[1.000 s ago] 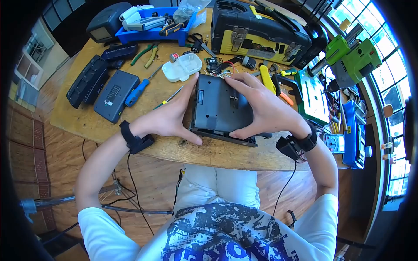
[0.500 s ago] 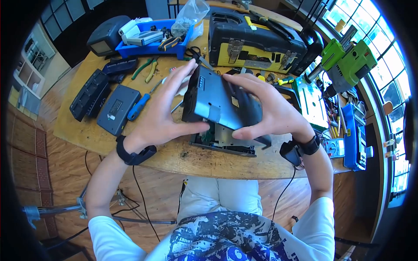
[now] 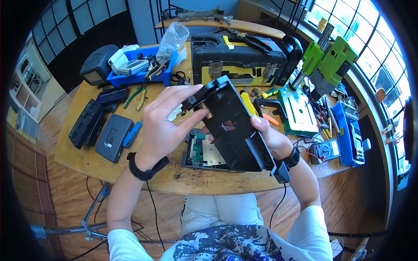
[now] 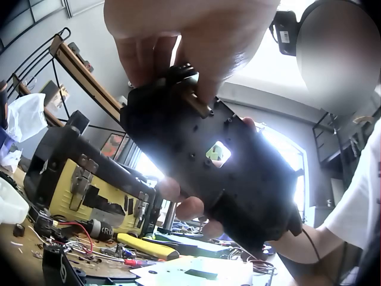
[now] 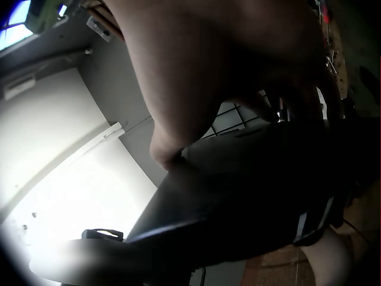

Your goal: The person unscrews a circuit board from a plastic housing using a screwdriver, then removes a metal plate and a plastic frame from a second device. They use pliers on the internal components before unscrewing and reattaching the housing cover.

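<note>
A black plastic housing cover [image 3: 224,108] is held up and tilted over the workbench, its hollow inner side turned to the head camera. My left hand [image 3: 161,122] pinches its upper left corner, thumb on the inside near a small brassy piece [image 3: 205,111]. Along the opposite long edge my right hand [image 3: 275,141] grips the cover, thumb over the rim, several fingers behind it in the left wrist view. A square hole pierces the middle of the cover [image 4: 169,134]. Beneath it lies the open device base [image 3: 191,164], showing a green circuit board [image 3: 197,150] and a metal plate; the cover hides its right part.
To the left lie a dark grey case [image 3: 114,138], a blue-handled screwdriver [image 3: 132,135] and a black shell [image 3: 87,125]. Behind stand a blue bin [image 3: 164,77] and a black-yellow toolbox [image 3: 237,61]. A green drill press [image 3: 331,65] and a multimeter [image 3: 326,150] are at right.
Both hands have lifted the cover off the base and turned it, so its inside now faces the head camera. The circuit board below has come into view. The head view has tilted up.
</note>
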A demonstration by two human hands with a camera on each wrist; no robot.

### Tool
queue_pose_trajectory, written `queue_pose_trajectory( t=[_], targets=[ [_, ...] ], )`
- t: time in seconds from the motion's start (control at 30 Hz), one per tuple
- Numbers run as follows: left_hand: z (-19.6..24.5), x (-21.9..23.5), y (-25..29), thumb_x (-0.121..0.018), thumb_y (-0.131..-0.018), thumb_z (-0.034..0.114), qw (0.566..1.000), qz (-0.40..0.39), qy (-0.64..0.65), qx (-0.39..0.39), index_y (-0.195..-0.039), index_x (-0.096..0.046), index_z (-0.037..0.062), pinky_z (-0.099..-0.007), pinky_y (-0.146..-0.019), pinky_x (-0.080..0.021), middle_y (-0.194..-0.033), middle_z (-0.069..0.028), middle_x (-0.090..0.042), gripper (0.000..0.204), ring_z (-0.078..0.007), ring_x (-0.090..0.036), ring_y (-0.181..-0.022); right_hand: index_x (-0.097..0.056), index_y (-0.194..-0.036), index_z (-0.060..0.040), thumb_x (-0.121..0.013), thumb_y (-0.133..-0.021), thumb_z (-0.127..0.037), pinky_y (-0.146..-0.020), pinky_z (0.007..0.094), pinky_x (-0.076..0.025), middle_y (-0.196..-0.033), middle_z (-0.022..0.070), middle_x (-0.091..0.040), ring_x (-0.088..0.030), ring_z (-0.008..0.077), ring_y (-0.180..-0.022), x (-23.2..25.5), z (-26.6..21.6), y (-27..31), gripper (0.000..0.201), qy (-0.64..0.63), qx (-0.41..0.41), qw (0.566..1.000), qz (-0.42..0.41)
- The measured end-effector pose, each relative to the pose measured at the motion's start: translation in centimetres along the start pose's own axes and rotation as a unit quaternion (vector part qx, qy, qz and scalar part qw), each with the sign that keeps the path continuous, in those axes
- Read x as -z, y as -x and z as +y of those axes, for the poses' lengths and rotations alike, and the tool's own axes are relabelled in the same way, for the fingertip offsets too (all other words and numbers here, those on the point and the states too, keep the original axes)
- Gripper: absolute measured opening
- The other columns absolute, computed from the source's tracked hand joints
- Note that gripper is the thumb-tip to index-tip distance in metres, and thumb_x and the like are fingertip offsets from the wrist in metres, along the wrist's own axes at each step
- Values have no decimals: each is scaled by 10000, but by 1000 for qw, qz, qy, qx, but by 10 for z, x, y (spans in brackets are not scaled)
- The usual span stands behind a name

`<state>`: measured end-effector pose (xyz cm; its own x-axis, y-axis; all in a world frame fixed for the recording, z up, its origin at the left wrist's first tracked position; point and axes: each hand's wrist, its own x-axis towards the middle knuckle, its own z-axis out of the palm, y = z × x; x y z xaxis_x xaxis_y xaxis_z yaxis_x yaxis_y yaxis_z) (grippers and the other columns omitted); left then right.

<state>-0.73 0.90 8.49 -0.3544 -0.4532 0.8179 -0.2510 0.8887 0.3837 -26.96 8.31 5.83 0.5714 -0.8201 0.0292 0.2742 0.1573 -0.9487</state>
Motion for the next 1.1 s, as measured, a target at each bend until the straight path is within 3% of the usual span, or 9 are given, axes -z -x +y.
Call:
queue_pose_trajectory(
  t=[0.07,0.3,0.4,0.5,0.63,0.67,0.87,0.97,1.1],
  targets=[
    [-3,-4,1,-909,-859,123,1000,-4,8,19,-1244,-797,27,-367,-884,-607,-1131,-149,-804,412,-289,-780,-1018,-377,-1672,9,-557,-1013,-775,-1118,420,-556,-1572,246,-580,-673,300,-1333,2,8,0,1040,-88,11,996,13],
    [-8,-11,1,-888,-861,24,997,-36,37,63,-1162,-818,-25,-313,-858,-579,-1062,-135,-821,313,-201,-769,-944,-389,-1672,-9,-516,-1024,-787,-1086,399,-577,-1571,248,-582,-668,284,-1339,16,18,3,1021,-86,19,996,18],
    [-12,-18,3,-917,-834,39,995,-16,52,85,-1135,-833,-2,-330,-807,-607,-1055,-131,-832,315,-224,-783,-898,-414,-1655,-4,-562,-1012,-771,-1067,385,-585,-1544,219,-611,-665,264,-1339,16,16,8,1012,-82,23,995,60],
    [-6,-21,0,-903,-871,33,992,-11,61,114,-1183,-818,-14,-292,-930,-592,-1068,-98,-824,327,-156,-772,-994,-505,-1583,38,-642,-953,-790,-1008,332,-577,-1459,172,-661,-679,197,-1195,25,1,6,1050,61,65,992,89],
    [-5,-27,-6,-884,-905,125,987,-9,119,109,-1452,-687,34,-350,-1027,-588,-1293,-143,-762,588,-219,-734,-1196,-535,-1555,49,-680,-923,-790,-992,320,-567,-1409,148,-680,-670,170,-1128,41,-9,9,1061,207,127,963,119],
    [-8,-24,-2,-870,-924,187,985,-39,123,113,-1576,-558,34,-387,-1097,-552,-1407,-162,-687,739,-253,-664,-1323,-531,-1559,51,-675,-927,-790,-996,326,-569,-1429,156,-673,-673,181,-1142,43,-9,10,1062,163,132,971,115],
    [5,-30,3,-872,-932,289,973,-108,137,149,-1628,-444,-15,-437,-1129,-536,-1472,-224,-619,872,-303,-634,-1359,-381,-1655,38,-472,-1029,-792,-1138,449,-564,-1534,299,-592,-660,377,-1360,25,-3,9,1043,-130,141,974,118],
    [13,-35,6,-875,-935,330,966,-156,112,172,-1646,-384,-44,-443,-1137,-538,-1487,-244,-601,942,-314,-635,-1356,-387,-1656,30,-437,-1045,-781,-1103,449,-591,-1539,298,-588,-666,380,-1350,33,5,4,1017,-172,142,972,69],
    [5,-48,14,-848,-969,324,937,-158,189,248,-1628,-394,-61,-410,-1095,-563,-1451,-235,-625,888,-276,-654,-1322,-389,-1656,24,-425,-1049,-777,-1076,460,-610,-1526,295,-597,-681,387,-1328,22,6,12,1006,-86,116,977,157]
  ],
)
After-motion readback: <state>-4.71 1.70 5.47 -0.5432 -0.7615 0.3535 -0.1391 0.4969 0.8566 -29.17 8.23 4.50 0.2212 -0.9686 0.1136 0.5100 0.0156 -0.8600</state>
